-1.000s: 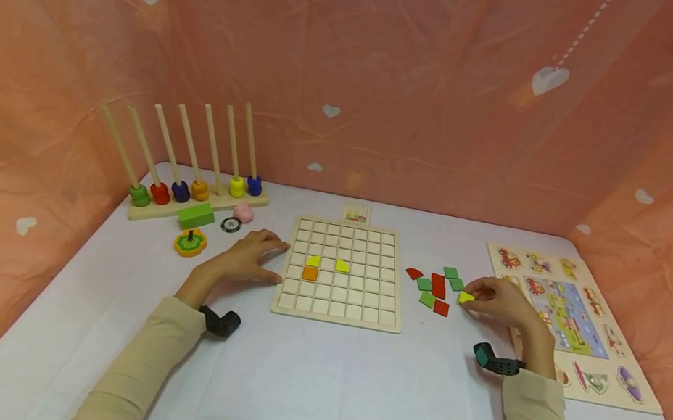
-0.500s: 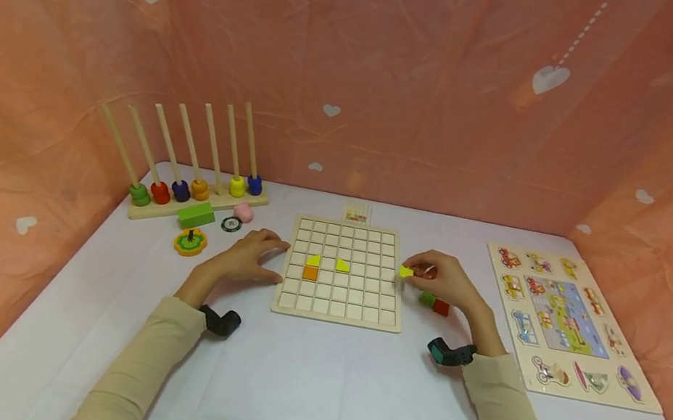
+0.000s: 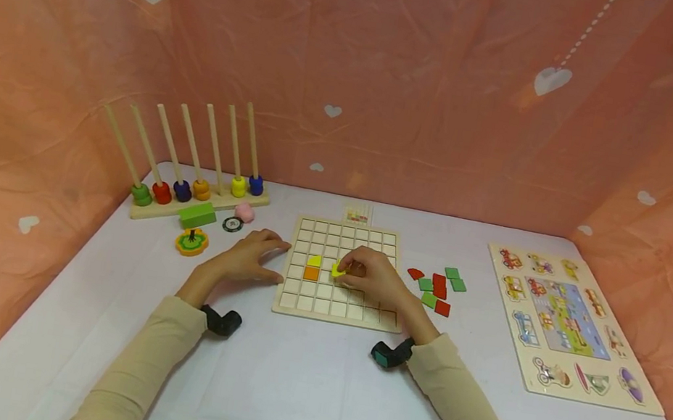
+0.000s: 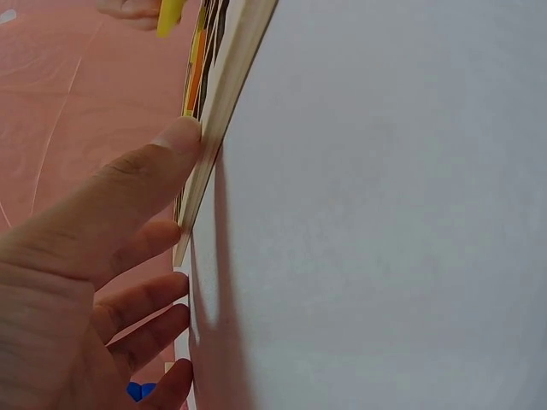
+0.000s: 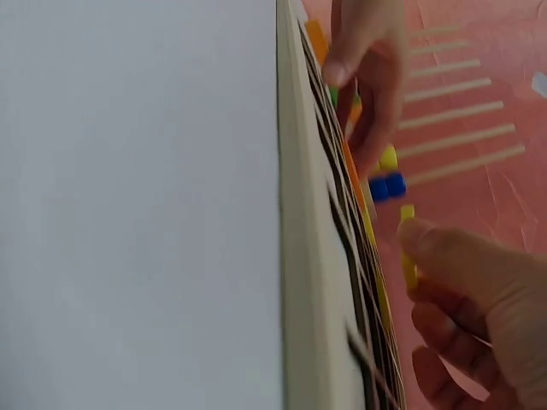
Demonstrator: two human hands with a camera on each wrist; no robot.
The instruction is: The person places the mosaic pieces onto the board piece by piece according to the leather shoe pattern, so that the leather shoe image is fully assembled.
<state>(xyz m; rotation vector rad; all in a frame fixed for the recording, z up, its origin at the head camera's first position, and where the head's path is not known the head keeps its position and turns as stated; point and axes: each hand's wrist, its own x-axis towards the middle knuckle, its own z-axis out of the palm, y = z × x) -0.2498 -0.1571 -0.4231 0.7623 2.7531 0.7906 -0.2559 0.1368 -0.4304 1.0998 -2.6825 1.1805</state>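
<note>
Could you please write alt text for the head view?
A right hand pinches a yellow piece over a wooden grid board while the left hand touches its left edge. Red pieces, green pieces and a picture puzzle lie right; a peg rack stands back left.

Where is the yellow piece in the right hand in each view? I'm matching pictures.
Head: yellow piece just below picture centre, pinched by the right hand.
Left wrist: at the top edge, left of centre.
Right wrist: right of centre, around mid-height.
Shared landmark: the grid board, whose edge shows in both wrist views.
</note>
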